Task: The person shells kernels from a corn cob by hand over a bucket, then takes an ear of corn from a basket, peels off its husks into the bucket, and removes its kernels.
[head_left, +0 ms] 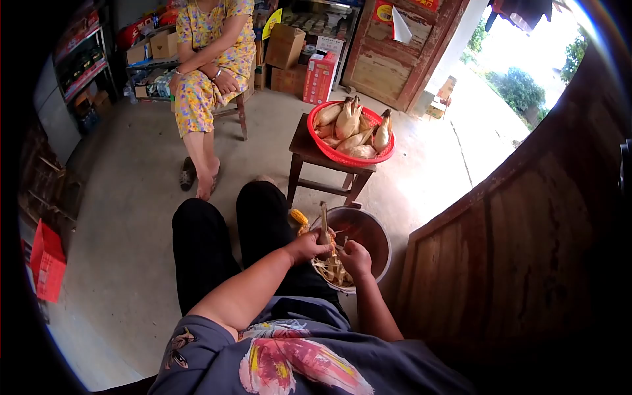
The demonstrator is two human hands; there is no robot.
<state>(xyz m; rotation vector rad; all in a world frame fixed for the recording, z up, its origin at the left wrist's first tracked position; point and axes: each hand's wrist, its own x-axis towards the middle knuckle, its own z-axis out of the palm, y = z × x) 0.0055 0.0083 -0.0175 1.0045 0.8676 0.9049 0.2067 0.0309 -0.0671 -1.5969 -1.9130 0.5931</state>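
Note:
My left hand (308,246) is closed around an ear of corn (324,222), its stalk end pointing up and orange kernels showing beside the fingers. Close by on the right, my right hand (356,259) is closed at the lower part of the ear, seemingly on a strip of husk; its fingertips are partly hidden. Both hands are over a round metal basin (380,238) with pale torn husks (337,274) inside. Beyond my left hand, a bare yellow corn cob (299,216) shows next to the basin.
A wooden stool (305,151) ahead bears a red basket (343,159) of corn ears in husks (349,122). Another person (214,66) sits with crossed arms at the back left. A wooden door (474,263) flanks me on the right. A red crate (47,263) is at far left.

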